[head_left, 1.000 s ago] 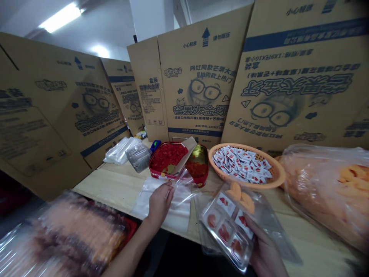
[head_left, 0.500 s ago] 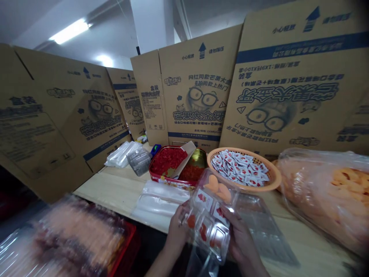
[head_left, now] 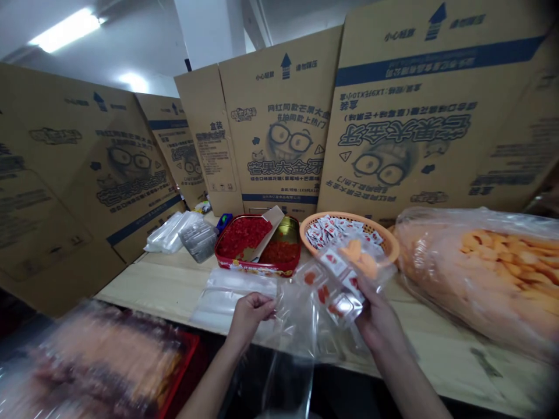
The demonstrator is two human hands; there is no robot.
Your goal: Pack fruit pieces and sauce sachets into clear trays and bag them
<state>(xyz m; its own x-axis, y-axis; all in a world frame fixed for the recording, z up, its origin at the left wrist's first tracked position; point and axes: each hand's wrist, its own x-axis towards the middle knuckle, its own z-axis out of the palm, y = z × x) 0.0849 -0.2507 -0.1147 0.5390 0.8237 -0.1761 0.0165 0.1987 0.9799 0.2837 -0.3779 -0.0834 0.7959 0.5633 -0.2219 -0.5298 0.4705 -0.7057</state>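
My right hand (head_left: 379, 319) grips a clear plastic compartment tray (head_left: 347, 307) by its right side, holding it tilted above the table. In the tray lie orange candy pieces (head_left: 360, 256), white sachets with red print (head_left: 332, 262) and red bits. My left hand (head_left: 252, 314) pinches the edge of a clear plastic bag (head_left: 294, 331), which hangs down past the table's front edge. Whether the tray is partly inside the bag, I cannot tell. Behind my left hand a stack of clear bags (head_left: 227, 297) lies flat.
Behind stand a red tin (head_left: 257, 267) of red bits with a cardboard piece, an orange basket (head_left: 393, 244) of sachets, and empty trays (head_left: 197, 240). A large bag of orange candy (head_left: 502, 279) lies right. Lower left is a red crate (head_left: 187, 355); cardboard boxes (head_left: 279, 134) wall the back.
My left hand has left the tray and now holds the bag's edge, to the left. My right hand has carried the tray rightward and up, nearer the basket. The view has turned right.
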